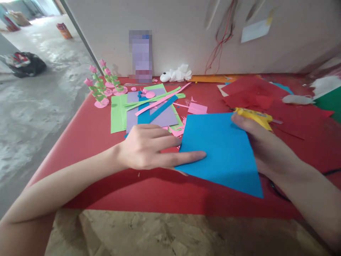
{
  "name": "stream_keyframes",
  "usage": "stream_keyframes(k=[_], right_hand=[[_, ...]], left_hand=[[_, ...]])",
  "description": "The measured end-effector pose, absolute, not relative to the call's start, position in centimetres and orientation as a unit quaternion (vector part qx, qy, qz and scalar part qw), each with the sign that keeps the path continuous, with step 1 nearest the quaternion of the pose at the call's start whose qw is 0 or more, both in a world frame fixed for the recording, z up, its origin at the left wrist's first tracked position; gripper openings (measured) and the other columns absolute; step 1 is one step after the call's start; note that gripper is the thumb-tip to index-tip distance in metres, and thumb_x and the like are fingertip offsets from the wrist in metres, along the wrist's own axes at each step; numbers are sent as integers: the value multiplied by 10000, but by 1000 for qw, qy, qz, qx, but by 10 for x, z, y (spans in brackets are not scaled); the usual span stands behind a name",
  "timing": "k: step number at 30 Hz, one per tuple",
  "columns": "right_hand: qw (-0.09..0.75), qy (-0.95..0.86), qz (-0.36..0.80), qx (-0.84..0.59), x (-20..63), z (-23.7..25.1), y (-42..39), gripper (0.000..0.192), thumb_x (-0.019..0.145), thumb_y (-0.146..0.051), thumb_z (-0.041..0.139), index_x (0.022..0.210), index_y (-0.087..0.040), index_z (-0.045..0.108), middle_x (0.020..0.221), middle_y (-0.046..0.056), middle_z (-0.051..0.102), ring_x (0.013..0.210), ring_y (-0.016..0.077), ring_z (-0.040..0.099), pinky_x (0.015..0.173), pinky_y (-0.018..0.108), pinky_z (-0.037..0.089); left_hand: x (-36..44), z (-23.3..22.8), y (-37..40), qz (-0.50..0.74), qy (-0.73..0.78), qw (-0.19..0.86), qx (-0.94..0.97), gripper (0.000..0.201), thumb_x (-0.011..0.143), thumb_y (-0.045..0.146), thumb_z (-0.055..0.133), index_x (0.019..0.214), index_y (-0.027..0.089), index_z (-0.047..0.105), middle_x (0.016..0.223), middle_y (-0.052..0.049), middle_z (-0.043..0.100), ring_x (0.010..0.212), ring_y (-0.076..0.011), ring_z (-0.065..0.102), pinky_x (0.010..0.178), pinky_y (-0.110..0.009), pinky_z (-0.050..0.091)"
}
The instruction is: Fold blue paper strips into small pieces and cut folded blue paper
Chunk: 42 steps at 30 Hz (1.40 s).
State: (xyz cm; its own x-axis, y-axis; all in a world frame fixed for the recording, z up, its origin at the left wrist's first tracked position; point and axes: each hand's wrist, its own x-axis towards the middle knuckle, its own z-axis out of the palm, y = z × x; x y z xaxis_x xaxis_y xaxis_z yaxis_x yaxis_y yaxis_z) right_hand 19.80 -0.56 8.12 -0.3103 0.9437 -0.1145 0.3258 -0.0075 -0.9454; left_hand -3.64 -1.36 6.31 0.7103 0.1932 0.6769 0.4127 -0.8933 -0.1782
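Observation:
A blue sheet of craft paper (pixel 221 149) is held up over the red table, tilted, between both of my hands. My left hand (pixel 151 145) grips its left edge, with the index finger stretched across the front of the sheet. At the upper right corner, the thumb of my right hand (pixel 253 138) presses on the sheet, and its other fingers are hidden behind it. Just beyond my right hand lies a yellow glue gun (pixel 255 117). Past my left hand, green and purple sheets (pixel 166 115) lie under loose pink, green and blue strips (pixel 162 110).
Several pink paper flowers (pixel 98 85) with green stems stand at the table's (pixel 87 142) far left. Red sheets (pixel 255 92) lie at the back right. A white bottle-like object (pixel 165 76) is by the wall. A black bag (pixel 26 64) sits on the floor at left.

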Motion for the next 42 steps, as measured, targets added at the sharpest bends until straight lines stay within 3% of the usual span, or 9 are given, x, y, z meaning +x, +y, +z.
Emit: stream_keyframes(k=[4, 10, 13, 16, 22, 27, 30, 35, 42], right_hand=[[360, -477, 617, -511, 197, 74, -6, 195, 733, -418, 624, 765, -233, 569, 721, 18, 658, 575, 160, 593, 458, 278, 468], [347, -465, 659, -479, 191, 70, -12, 156, 702, -372, 674, 689, -251, 576, 649, 10, 631, 532, 157, 579, 410, 277, 456], [342, -459, 664, -481, 190, 68, -16, 188, 694, -395, 684, 667, -249, 569, 592, 1, 601, 512, 153, 569, 415, 279, 464], [332, -461, 673, -473, 188, 67, -20, 189, 688, -398, 688, 694, -237, 590, 669, 14, 650, 602, 171, 618, 501, 294, 520], [335, -500, 692, -398, 188, 65, -22, 127, 690, -316, 697, 779, -233, 663, 851, -1, 706, 799, 167, 658, 768, 323, 543], [307, -555, 642, -431, 192, 62, -17, 165, 671, -346, 729, 794, -247, 682, 783, -22, 702, 692, 129, 642, 671, 254, 536], [290, -631, 544, -471, 190, 62, -19, 200, 643, -378, 746, 720, -211, 669, 770, 9, 706, 698, 162, 640, 654, 277, 532], [319, -675, 433, -505, 184, 61, -27, 228, 682, -409, 693, 770, -199, 693, 777, 32, 723, 704, 195, 659, 620, 293, 537], [306, -681, 438, -501, 179, 58, -33, 106, 723, -287, 600, 758, -214, 670, 738, 17, 712, 692, 189, 661, 610, 283, 535]], left_hand=[[-33, 50, -9, -310, -161, 187, -918, 374, 861, 175, 489, 1218, 278, 534, 608, 45, 543, 521, -81, 447, 535, -233, 358], [-33, 49, -9, -252, -189, -28, -949, 408, 929, 367, 386, 1283, 192, 487, 487, 56, 478, 441, -74, 373, 450, -211, 304], [-36, 51, -8, -240, -198, -98, -945, 423, 922, 400, 388, 1290, 221, 492, 493, 48, 534, 412, -66, 340, 452, -200, 318], [-39, 50, -4, -224, -178, -143, -947, 401, 913, 386, 417, 1291, 276, 496, 636, 9, 649, 460, -60, 442, 497, -184, 373], [-39, 54, -1, -203, -173, -302, -915, 278, 839, 394, 552, 1077, 316, 670, 863, -52, 732, 709, -124, 659, 678, -208, 497], [-36, 59, -2, -202, -174, -418, -869, 182, 782, 246, 643, 942, 252, 729, 901, -56, 743, 742, -134, 683, 658, -190, 506], [-31, 61, -6, -196, -226, -423, -855, 117, 728, 294, 697, 783, 204, 745, 790, -53, 742, 701, -135, 652, 665, -215, 492], [-19, 60, -11, -290, -321, -425, -795, 195, 678, 349, 732, 649, 160, 694, 810, -17, 665, 735, -87, 574, 692, -187, 458], [-13, 53, -12, -310, -406, -445, -736, 311, 686, 390, 708, 581, 135, 566, 747, -1, 585, 712, -90, 522, 592, -187, 412]])
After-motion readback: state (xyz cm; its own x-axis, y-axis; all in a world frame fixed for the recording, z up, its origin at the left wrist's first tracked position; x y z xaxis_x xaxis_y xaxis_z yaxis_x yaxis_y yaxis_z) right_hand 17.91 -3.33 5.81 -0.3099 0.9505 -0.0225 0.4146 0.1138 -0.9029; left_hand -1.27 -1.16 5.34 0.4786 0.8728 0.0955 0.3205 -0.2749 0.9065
